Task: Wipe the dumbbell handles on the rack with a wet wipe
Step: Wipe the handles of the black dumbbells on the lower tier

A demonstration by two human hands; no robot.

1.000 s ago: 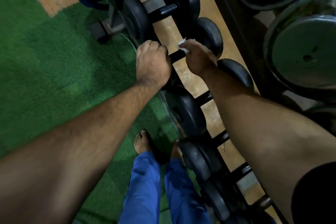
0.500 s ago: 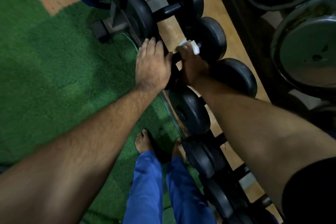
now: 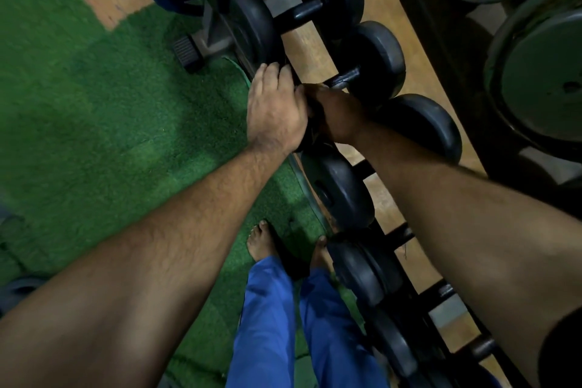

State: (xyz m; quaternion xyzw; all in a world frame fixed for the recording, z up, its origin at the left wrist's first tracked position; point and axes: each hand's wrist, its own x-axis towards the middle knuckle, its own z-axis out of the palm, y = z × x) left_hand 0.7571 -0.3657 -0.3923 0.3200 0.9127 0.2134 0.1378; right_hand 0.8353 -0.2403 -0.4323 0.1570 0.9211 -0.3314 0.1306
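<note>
Dumbbell heads (image 3: 374, 60) crowd handle (image 3: 345, 78).

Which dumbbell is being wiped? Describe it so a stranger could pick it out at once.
Follow the dark metal dumbbell rack beside the green turf toward its far end. The black round-headed dumbbell second from that end is it. Unlike its neighbours, the left hand rests on its near head and the right hand covers its handle.

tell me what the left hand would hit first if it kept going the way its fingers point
Probably the black dumbbell plate just beyond the fingertips of the left hand. The fingers point up the rack toward it, though depth is hard to judge from this view.
</note>
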